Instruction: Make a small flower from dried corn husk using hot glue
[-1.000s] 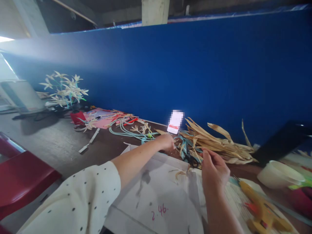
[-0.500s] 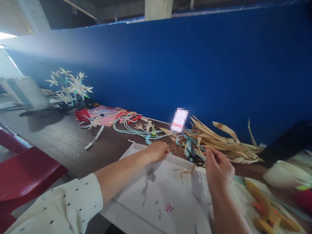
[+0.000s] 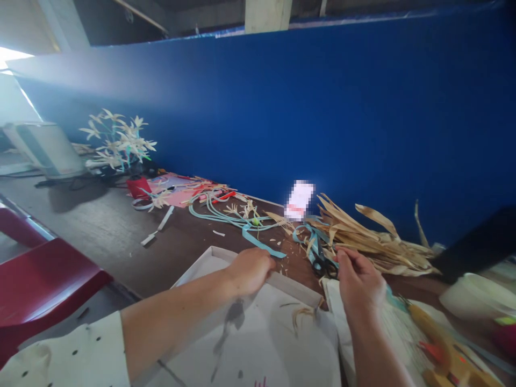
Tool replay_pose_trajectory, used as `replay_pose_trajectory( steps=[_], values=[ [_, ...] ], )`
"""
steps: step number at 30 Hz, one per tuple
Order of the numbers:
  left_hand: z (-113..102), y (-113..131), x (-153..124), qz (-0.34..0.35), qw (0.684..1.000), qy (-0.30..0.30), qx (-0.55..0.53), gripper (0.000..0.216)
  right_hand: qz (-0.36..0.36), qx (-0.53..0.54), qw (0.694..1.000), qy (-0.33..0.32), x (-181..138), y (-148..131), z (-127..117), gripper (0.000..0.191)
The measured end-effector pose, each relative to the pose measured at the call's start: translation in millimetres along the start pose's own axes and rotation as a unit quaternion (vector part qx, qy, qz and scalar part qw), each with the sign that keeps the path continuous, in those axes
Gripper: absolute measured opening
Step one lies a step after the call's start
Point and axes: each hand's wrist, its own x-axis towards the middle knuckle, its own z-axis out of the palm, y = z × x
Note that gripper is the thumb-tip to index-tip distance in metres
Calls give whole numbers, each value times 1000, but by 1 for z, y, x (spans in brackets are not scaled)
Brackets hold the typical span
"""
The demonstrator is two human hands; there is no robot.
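My left hand point(image 3: 250, 269) rests with curled fingers on the far rim of a shallow white box point(image 3: 282, 336). A light blue ribbon strip point(image 3: 262, 244) ends just beyond its fingertips; whether the hand grips it is unclear. My right hand point(image 3: 358, 279) is pinched shut, fingertips up, beside black-handled scissors point(image 3: 324, 266) and tangled blue ribbon point(image 3: 312, 236). What it pinches is too thin to name. A pile of dried husk leaves point(image 3: 374, 242) lies right behind it.
A yellow glue gun point(image 3: 443, 352) and a white bowl point(image 3: 475, 293) are at the right. Teal cords point(image 3: 215, 212), pink paper, and husk flowers point(image 3: 121, 142) lie further left on the brown table point(image 3: 100, 231). A blue partition point(image 3: 322, 107) backs the table. A red chair point(image 3: 44, 290) stands at the left.
My left hand has drawn back from the ribbon tangle to the box rim, and a blue strip now stretches out toward it. My right hand has stayed pinched by the scissors.
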Motion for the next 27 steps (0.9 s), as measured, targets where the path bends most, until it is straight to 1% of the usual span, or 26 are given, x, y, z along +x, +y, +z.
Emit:
replay_pose_trajectory(
  steps=[5, 10, 16, 23, 27],
  values=[
    [1, 4, -14, -4, 1000, 0, 24, 18, 2, 13, 1000, -25, 0, 3, 2, 37],
    [3, 5, -26, 5, 999, 7, 48, 19, 19, 20, 999, -44, 1, 4, 2, 38],
    [-1, 7, -37, 4, 999, 1, 45, 17, 26, 7, 996, -89, 3, 6, 2, 37],
    [0, 2, -47, -10, 1000, 1, 15, 18, 18, 17, 996, -82, 2, -1, 2, 38],
    [2, 0, -45, -22, 1000, 1, 2, 18, 23, 15, 997, -79, 3, -3, 2, 39]
  ],
)
